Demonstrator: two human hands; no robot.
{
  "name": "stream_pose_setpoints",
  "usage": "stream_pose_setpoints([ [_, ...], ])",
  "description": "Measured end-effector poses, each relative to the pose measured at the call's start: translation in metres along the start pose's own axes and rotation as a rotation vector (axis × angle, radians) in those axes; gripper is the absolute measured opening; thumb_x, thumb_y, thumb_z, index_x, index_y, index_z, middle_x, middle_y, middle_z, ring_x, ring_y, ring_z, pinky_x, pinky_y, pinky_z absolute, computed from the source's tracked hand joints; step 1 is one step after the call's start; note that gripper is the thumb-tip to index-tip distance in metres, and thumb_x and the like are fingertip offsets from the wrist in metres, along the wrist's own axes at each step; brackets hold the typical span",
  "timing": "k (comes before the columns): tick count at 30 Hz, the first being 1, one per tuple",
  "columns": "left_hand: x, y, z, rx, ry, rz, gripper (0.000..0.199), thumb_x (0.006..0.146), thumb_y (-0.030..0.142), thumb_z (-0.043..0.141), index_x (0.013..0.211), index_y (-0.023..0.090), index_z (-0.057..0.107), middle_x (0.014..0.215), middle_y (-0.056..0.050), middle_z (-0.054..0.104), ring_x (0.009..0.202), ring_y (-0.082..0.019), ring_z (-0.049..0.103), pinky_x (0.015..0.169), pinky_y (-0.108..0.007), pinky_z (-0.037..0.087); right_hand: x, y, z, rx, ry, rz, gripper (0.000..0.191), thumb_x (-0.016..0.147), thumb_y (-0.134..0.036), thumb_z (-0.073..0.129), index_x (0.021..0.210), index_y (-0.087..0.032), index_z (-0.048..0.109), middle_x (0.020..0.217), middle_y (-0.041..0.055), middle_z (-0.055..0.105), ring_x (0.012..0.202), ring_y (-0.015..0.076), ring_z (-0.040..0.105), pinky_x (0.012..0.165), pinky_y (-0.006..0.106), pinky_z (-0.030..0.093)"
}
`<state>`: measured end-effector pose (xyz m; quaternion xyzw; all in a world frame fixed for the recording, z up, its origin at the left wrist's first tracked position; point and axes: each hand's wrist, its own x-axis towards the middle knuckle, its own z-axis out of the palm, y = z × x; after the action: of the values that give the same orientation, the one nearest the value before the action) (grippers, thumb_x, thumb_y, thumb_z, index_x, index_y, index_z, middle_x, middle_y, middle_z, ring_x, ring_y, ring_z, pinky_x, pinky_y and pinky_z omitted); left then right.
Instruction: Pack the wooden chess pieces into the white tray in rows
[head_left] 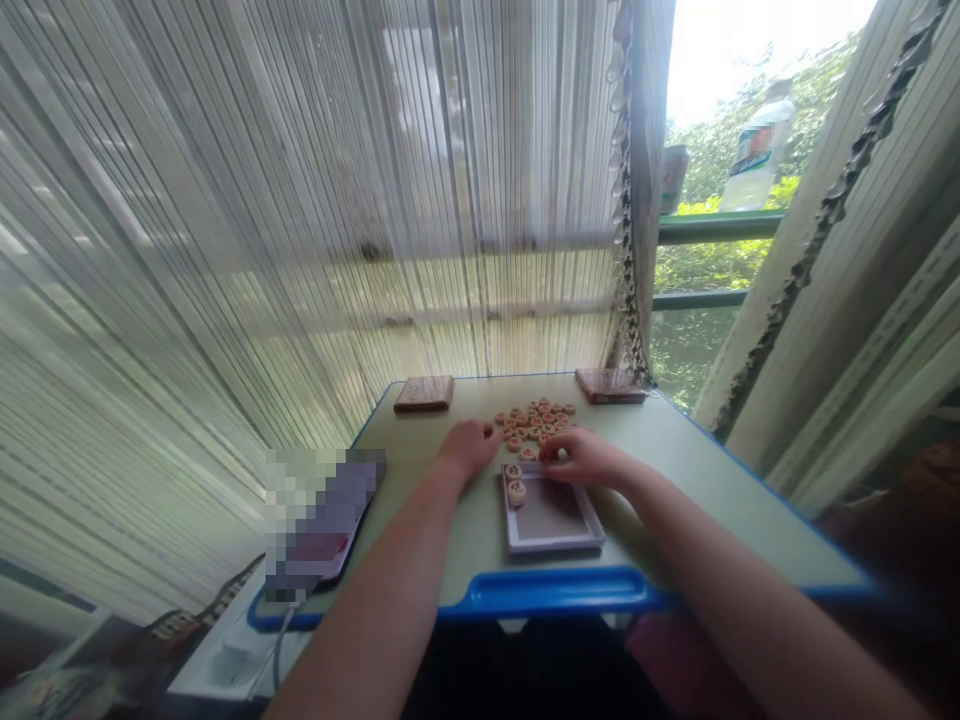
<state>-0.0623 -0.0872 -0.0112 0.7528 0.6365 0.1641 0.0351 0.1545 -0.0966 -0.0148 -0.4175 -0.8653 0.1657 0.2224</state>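
Round wooden Chinese chess pieces (536, 422) lie in a loose pile on the pale green table. Just in front of them is a shallow white box (555, 515). Two stacks or single pieces (515, 492) sit along its left side, one behind the other. My left hand (471, 446) rests at the left of the pile, its fingers curled in; what they hold, if anything, is hidden. Over the box's far edge, at the near side of the pile, my right hand (577, 455) has thumb and fingers bent together. Whether a piece is between them is too small to tell.
Brown flat boxes stand at the far left (424, 393) and far right (611, 385) corners. A tablet-like device (337, 530), partly blurred out, lies at the left edge with a cable. The table has a raised blue rim (559, 590). Stringed curtains (450, 200) hang behind; a bottle (761, 150) stands by the window.
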Motion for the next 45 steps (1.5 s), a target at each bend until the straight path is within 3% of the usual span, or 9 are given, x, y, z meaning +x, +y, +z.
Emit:
stream_pose_setpoints([
  [3,0.0,0.0,0.003,0.018,0.003,0.013,0.033,0.08,0.034,0.041,0.078,0.016,0.068,0.079,-0.008,0.068,0.071,-0.015,0.059,0.062,-0.024,0.038,0.0,-0.003,0.004,-0.016,-0.063,0.039,0.022,0.063,-0.02,0.059,0.082,-0.022,0.069,0.076,0.0,0.066,0.068,0.0134,0.055,0.061,0.022,0.038],
  [9,0.002,0.0,0.008,0.013,0.035,0.084,0.03,0.08,0.032,0.041,0.084,0.019,0.067,0.083,-0.007,0.068,0.074,-0.017,0.059,0.065,-0.024,0.04,0.0,0.003,0.002,-0.04,-0.015,0.033,0.018,0.063,-0.016,0.056,0.077,-0.02,0.067,0.075,-0.0001,0.066,0.068,0.0129,0.054,0.061,0.022,0.038],
  [16,0.004,0.003,0.008,-0.007,-0.078,0.183,0.028,0.077,0.027,0.042,0.078,0.019,0.069,0.079,-0.005,0.068,0.072,-0.016,0.059,0.064,-0.024,0.041,0.001,0.007,-0.003,-0.035,0.022,0.025,0.025,0.063,-0.011,0.052,0.081,-0.018,0.068,0.08,0.003,0.065,0.073,0.0158,0.056,0.065,0.026,0.043],
  [20,0.004,0.004,0.01,0.007,-0.055,0.178,0.029,0.078,0.028,0.042,0.079,0.019,0.069,0.08,-0.005,0.068,0.072,-0.017,0.06,0.065,-0.024,0.041,0.007,0.007,0.004,-0.128,0.236,-0.011,0.034,0.075,-0.025,0.052,0.106,-0.021,0.062,0.116,0.0088,0.056,0.107,0.0234,0.048,0.092,0.039,0.037],
  [22,0.004,0.005,0.012,0.018,-0.042,0.184,0.029,0.078,0.029,0.041,0.079,0.019,0.069,0.08,-0.006,0.068,0.073,-0.017,0.06,0.066,-0.025,0.041,0.012,0.008,0.01,-0.182,0.246,-0.009,0.039,0.079,-0.037,0.05,0.114,-0.023,0.058,0.127,0.0084,0.049,0.118,0.0256,0.04,0.098,0.044,0.03],
  [26,0.005,0.006,0.014,0.034,-0.026,0.176,0.029,0.078,0.029,0.041,0.079,0.019,0.069,0.081,-0.007,0.068,0.075,-0.019,0.06,0.066,-0.027,0.041,0.019,0.013,0.02,-0.155,0.102,0.027,0.041,0.082,-0.046,0.044,0.11,-0.021,0.061,0.121,0.0084,0.056,0.115,0.0238,0.045,0.097,0.039,0.034],
  [30,0.004,0.007,0.013,0.014,-0.029,0.154,0.029,0.078,0.028,0.041,0.08,0.018,0.068,0.082,-0.007,0.068,0.076,-0.019,0.06,0.067,-0.027,0.041,0.022,0.021,0.02,-0.082,0.134,0.051,0.04,0.084,-0.04,0.04,0.108,-0.017,0.062,0.116,0.009,0.059,0.111,0.02,0.049,0.095,0.033,0.037],
  [37,0.005,0.006,0.014,0.007,-0.04,0.129,0.028,0.078,0.029,0.042,0.079,0.019,0.068,0.083,-0.007,0.068,0.077,-0.018,0.06,0.067,-0.026,0.042,0.024,0.043,0.013,-0.226,0.398,0.297,0.032,0.08,-0.028,0.042,0.099,-0.016,0.066,0.11,0.0111,0.061,0.107,0.0225,0.052,0.093,0.034,0.037],
  [45,0.005,0.006,0.011,-0.015,-0.039,0.125,0.028,0.077,0.028,0.042,0.077,0.019,0.068,0.082,-0.007,0.068,0.077,-0.018,0.06,0.067,-0.026,0.042,0.02,0.067,0.007,-0.169,0.501,0.542,0.031,0.069,-0.019,0.047,0.091,-0.014,0.068,0.094,0.0136,0.065,0.09,0.0243,0.058,0.083,0.032,0.042],
])
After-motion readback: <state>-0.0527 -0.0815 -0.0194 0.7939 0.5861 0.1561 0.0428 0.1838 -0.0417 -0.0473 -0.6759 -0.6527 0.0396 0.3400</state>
